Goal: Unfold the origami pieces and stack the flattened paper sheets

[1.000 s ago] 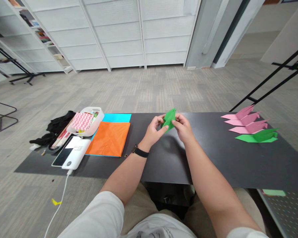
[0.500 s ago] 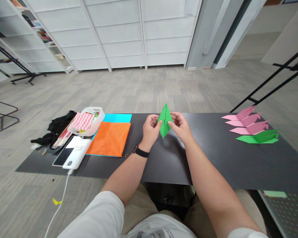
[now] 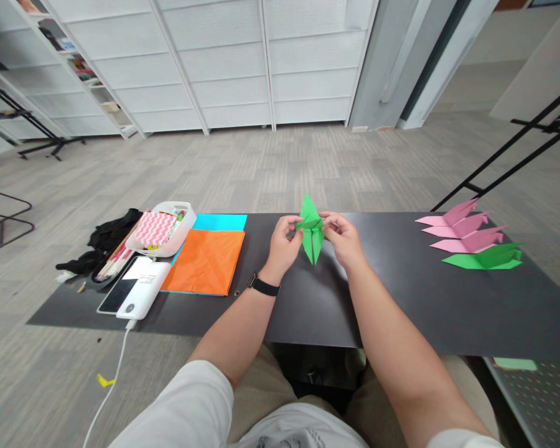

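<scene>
Both hands hold a piece of folded green origami paper [image 3: 312, 233] above the dark table, with one point up and a split point toward me. My left hand [image 3: 285, 241] pinches its left edge between thumb and fingers; a black watch is on that wrist. At the right edge, my right hand [image 3: 341, 236] grips the paper with thumb and forefinger, the other fingers curled. A flap crosses the middle of the paper between the hands.
On the dark table [image 3: 317, 305], an orange paper stack [image 3: 210, 261] lies left over blue sheets [image 3: 221, 222]. Beyond are a white basket [image 3: 186, 227], a power bank [image 3: 144, 289] with cable and a phone [image 3: 118, 294]. Pink folded birds [image 3: 466, 239] and a green one [image 3: 485, 256] stand right.
The green paper now shows a different face: a flap crosses its middle and the lower point is split, where before a smooth diamond showed. Both hands stay at nearly the same place.
</scene>
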`<state>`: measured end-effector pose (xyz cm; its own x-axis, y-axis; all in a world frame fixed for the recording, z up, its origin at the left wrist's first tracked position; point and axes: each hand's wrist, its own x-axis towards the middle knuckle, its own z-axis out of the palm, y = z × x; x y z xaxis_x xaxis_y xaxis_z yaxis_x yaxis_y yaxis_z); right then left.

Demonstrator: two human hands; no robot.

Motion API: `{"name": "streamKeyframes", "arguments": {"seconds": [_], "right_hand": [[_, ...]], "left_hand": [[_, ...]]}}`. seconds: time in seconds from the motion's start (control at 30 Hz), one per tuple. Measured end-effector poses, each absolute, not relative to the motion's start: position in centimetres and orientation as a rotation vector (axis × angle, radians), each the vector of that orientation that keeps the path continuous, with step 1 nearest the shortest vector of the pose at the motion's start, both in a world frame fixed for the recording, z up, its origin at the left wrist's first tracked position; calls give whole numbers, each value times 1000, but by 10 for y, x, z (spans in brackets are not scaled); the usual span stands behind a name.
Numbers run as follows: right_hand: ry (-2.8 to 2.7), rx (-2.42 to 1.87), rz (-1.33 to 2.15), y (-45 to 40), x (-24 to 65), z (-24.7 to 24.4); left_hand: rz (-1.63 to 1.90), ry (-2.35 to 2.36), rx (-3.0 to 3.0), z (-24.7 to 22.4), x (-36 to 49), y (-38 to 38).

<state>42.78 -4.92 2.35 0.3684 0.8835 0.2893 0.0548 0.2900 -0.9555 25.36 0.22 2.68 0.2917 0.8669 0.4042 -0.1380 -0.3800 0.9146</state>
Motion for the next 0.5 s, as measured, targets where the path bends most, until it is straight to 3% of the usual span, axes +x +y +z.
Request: {"name": "streamKeyframes", "arguments": {"seconds": [0.5], "right_hand": [[-1126, -1179, 604, -55, 426, 31]], "left_hand": [[1212, 689, 1476, 18, 256, 8]]}}
